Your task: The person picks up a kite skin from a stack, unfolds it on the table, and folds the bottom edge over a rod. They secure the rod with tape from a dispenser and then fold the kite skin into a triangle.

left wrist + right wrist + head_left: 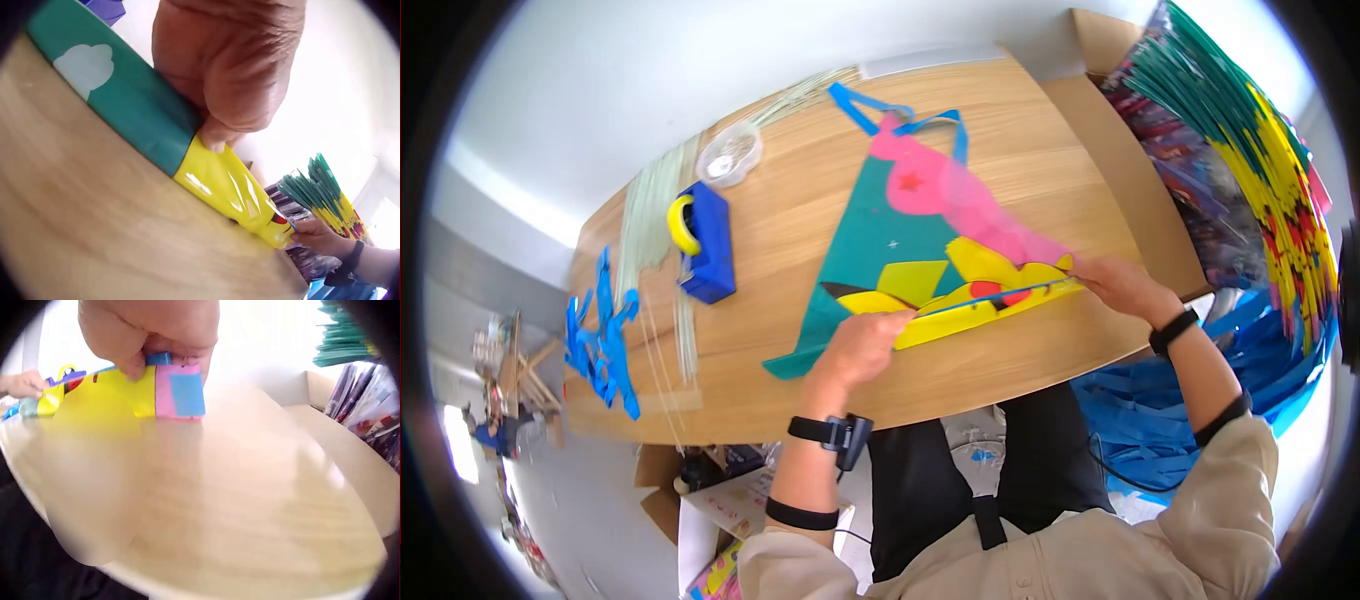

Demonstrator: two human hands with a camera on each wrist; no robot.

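A triangular printed sheet point(855, 255), green with a pink scalloped border and a yellow cartoon figure, lies across the table, shaped like a kite sail. Its near edge is folded up, with a thin blue line along the fold. At the left part of this fold, my left hand point(862, 348) pinches the edge between thumb and fingers. My right hand point(1124, 286) pinches the fold's right end, near a pink and blue corner point(185, 394) in the right wrist view. Blue ribbon point(948, 122) loops off the sheet's far tip. Between the hands the yellow part point(228, 187) looks stretched.
A blue tape dispenser point(714, 245) with yellow tape stands left, beside a clear tub point(730, 155) and bundles of pale thin rods point(650, 205). Blue ribbon strips point(608, 345) lie at the left edge. Right of the table, a cardboard box point(1115, 160) adjoins stacked green and yellow sheets point(1220, 100).
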